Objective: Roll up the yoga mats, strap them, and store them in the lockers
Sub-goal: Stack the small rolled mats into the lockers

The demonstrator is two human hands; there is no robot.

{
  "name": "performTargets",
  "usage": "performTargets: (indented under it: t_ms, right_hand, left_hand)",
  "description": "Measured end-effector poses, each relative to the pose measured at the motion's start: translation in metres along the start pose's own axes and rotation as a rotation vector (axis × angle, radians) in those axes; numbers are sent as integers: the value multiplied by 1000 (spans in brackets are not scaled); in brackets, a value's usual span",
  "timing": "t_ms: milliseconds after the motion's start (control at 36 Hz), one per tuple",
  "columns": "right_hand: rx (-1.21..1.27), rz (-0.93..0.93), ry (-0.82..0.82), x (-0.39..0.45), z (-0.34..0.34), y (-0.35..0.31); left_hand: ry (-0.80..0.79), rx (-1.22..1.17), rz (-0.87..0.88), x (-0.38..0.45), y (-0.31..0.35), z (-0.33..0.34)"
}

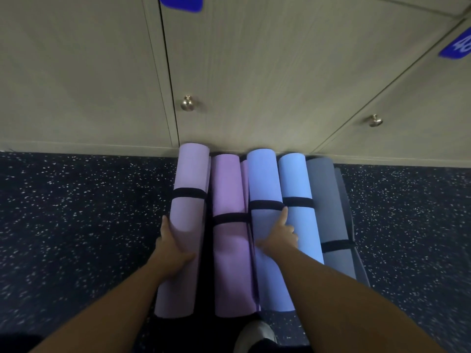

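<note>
Left hand (173, 248) fingers curled around the lilac mat (183, 225), right hand (279, 238) fingers clamped on the periwinkle mat (265, 184); fingertips hidden. Five strapped mats lie on the floor (76, 212), against the lockers (254, 85).

Blue plate (457, 45) on right locker door (407, 103) — "48", blurred; other plate (181, 2) unreadable.

Dark speckled floor (76, 225) w/ beige cabinet doors (254, 72), round metal knobs (188, 103), blurry blue no. plates (456, 45), maybe "48".
</note>
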State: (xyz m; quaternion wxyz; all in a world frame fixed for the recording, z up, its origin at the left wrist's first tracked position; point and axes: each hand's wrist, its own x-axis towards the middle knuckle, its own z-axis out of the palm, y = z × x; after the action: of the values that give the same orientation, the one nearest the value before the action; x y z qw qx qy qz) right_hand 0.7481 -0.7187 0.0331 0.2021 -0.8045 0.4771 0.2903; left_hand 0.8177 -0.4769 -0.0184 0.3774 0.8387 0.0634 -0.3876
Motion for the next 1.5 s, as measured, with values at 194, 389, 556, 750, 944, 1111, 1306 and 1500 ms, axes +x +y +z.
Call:
performTargets:
  t_ms: [194, 389, 556, 750, 944, 1111, 1306, 1500]
  right_hand:
    - [185, -18, 25, -16, -8, 7]
    - [305, -78, 89, -59, -17, 16]
    - [470, -130, 235, -89, -43, -2]
    - [541, -157, 364, -118, -69, -8]
    - [611, -194, 538, -144, -82, 0]
    - [693, -299, 626, -162, -103, 4]
    - [800, -406, 715, -165, -151, 2]
    - [791, -567, 753, -167, -205, -21]
  left_hand:
    - [-8, -8, 85, -14, 12, -5]
    - [-33, -21, 212, -35, 42, -16]
    - [-53, -31, 283, -60, 76, -32]
    - [-50, -53, 410, -82, 88, -44]
    - [-77, -79, 607, -100, 123, -57]
    - [-90, -98, 698, -121, 157, -62]
    - [-36, -90, 887, -136, 211, -76]
    - [44, -204, 976, -151, 268, -91]
